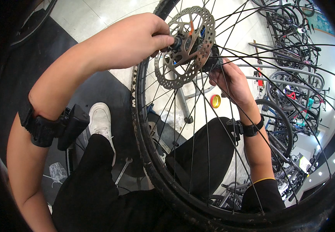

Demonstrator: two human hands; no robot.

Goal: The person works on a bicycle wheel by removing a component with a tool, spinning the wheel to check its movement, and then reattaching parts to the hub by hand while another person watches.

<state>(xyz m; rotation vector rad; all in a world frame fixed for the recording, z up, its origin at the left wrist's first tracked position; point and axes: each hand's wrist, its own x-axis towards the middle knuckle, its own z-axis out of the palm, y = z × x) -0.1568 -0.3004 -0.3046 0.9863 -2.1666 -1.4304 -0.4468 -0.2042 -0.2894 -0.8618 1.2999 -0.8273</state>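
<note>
A bicycle wheel with a knobbly black tyre (136, 112) stands tilted in front of me, filling the middle and right. On its hub sits a drilled metal brake disc (203, 50). My left hand (146, 40), on the disc side, pinches the small dark axle end (177, 41) between thumb and fingers. Beyond the spokes, my right hand (233, 81) has its fingers closed round the dark far end of the hub (213, 62); spokes partly cover this hand, and its exact hold is hard to see.
A wrench (124, 170) lies on the dark mat (55, 92) by my white shoe (100, 119), with a crumpled clear plastic bag (57, 173) farther left. A round yellow-lined tin (215, 101) rests on the pale floor. Several parked bicycles (291, 89) line the right.
</note>
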